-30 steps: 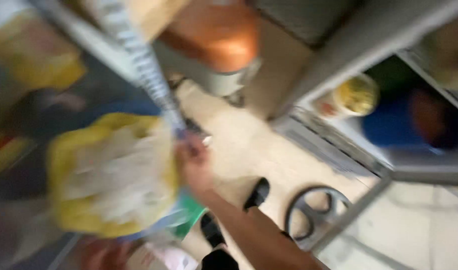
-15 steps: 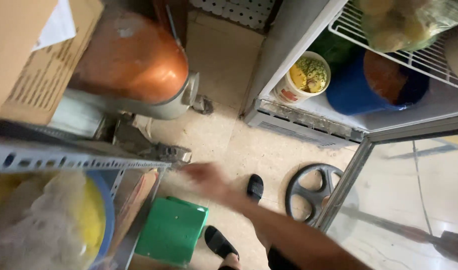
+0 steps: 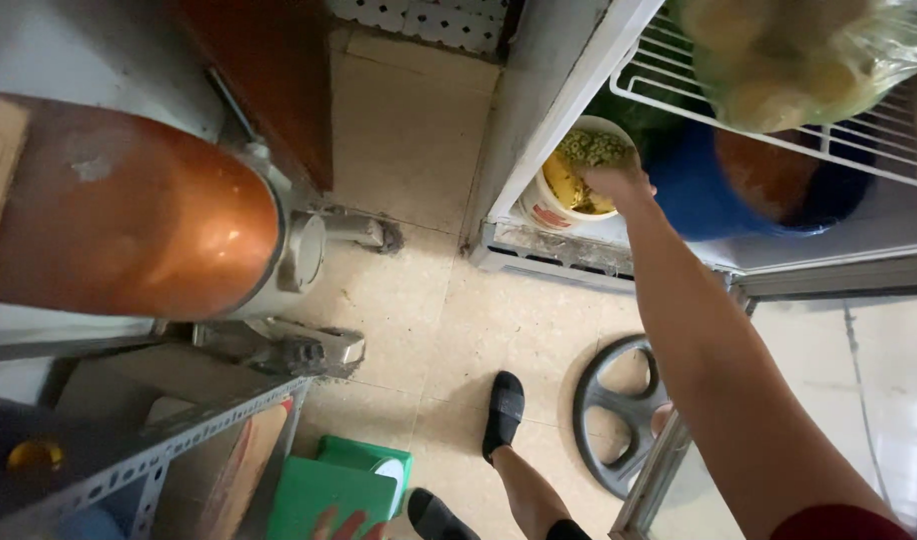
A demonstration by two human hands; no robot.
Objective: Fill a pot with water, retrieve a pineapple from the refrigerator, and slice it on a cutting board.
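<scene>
White tub (image 3: 571, 180) of yellow and green food sits on the bottom floor of the open fridge (image 3: 549, 110), near its left front corner. Right hand (image 3: 616, 183) is on the tub's right rim, fingers bent over the edge; whether they actually clamp it, can't tell from this angle. Right forearm runs from the hand down to the lower right corner, red sleeve edge at the bottom.

Just right of that hand: blue basin (image 3: 709, 195) with a brown round thing in it, same fridge floor. Above the hand, white wire shelf (image 3: 779, 130) carrying a clear bag of pale round produce (image 3: 799, 55).

Left hand (image 3: 344, 525): only fingertips show at the bottom edge, spread flat on a green box (image 3: 329, 490). Hands well apart.

Below the right hand on the tiled floor (image 3: 409, 150): dark wheel-shaped ring with spokes (image 3: 619, 410), partly behind the fridge door frame. Two black slippers (image 3: 504, 410) between the hands.

Far left of the right hand: big copper-coloured cylinder (image 3: 129, 215) lying sideways on a metal base, perforated grey metal shelf rail (image 3: 159, 450) under it, above the left hand.
</scene>
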